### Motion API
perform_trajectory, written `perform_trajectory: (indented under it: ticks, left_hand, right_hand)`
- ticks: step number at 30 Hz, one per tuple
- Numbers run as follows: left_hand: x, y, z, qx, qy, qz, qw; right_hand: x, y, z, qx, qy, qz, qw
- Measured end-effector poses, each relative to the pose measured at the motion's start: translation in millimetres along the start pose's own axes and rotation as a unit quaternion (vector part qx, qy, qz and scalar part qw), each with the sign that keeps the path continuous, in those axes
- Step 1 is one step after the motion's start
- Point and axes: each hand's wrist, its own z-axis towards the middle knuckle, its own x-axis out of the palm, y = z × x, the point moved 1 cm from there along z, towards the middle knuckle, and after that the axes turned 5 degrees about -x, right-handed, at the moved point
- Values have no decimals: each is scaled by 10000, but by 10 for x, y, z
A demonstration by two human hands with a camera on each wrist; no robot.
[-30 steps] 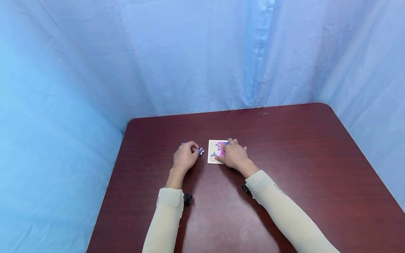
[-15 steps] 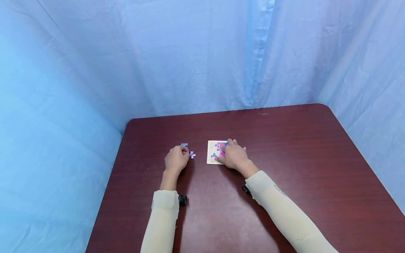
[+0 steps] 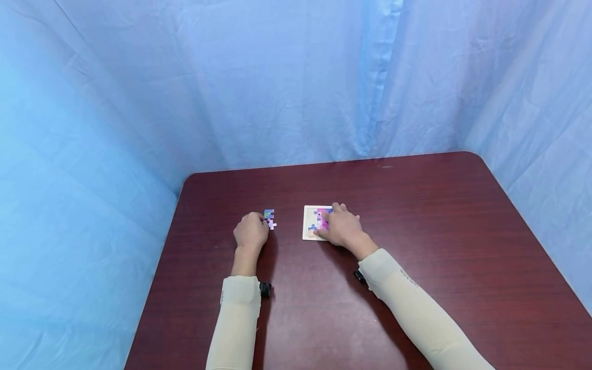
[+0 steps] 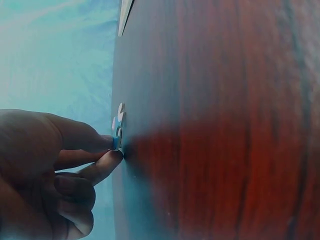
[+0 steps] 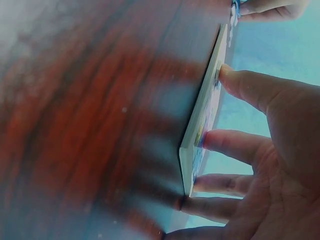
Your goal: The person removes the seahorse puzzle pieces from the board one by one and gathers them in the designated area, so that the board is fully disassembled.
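Observation:
My left hand [image 3: 251, 229] pinches a purple-and-white puzzle piece [image 3: 271, 224] between thumb and fingertips, low at the tabletop. A blue-green puzzle piece [image 3: 269, 213] lies right behind it; whether the two touch, I cannot tell. In the left wrist view the pinched piece shows only as a thin edge. To the right, a square puzzle board [image 3: 305, 229] with a pale frame lies flat, its left part partly bare wood and pink and purple pieces in its middle. My right hand [image 3: 343, 226] rests on it with spread fingers [image 5: 235, 142], hiding the board's right side.
Dark red-brown tabletop [image 3: 416, 216] spreads around both hands. Blue curtains [image 3: 277, 82] hang beyond its far edge and along both sides. A black wrist camera [image 3: 265, 290] sits at the left cuff.
My left hand has moved left with its puzzle piece and lowered it in front of the blue-green piece, which has come more into view. The right hand stays on the board.

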Motion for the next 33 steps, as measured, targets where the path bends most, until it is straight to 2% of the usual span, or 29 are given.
perform_trajectory:
  ticks: [21, 23, 26, 29, 33]
  left_hand:
    - [-11, 4, -15, 94, -244, -143, 9996]
    - [-23, -30, -40, 272, -248, -138, 9992]
    - [-29, -128, -106, 840, -86, -155, 9963]
    - [-12, -262, -203, 1447, 435, -197, 9883]
    - [53, -429, -294, 1930, 1020, -173, 9757]
  right_hand:
    - [44, -33, 9, -48, -96, 23, 9999]
    - [55, -33, 11, -48, -98, 47, 9999]
    - [58, -31, 12, -51, -118, 69, 9999]
    - [45, -27, 11, -37, -145, 86, 9999]
    - [26, -23, 5, -15, -119, 58, 9999]
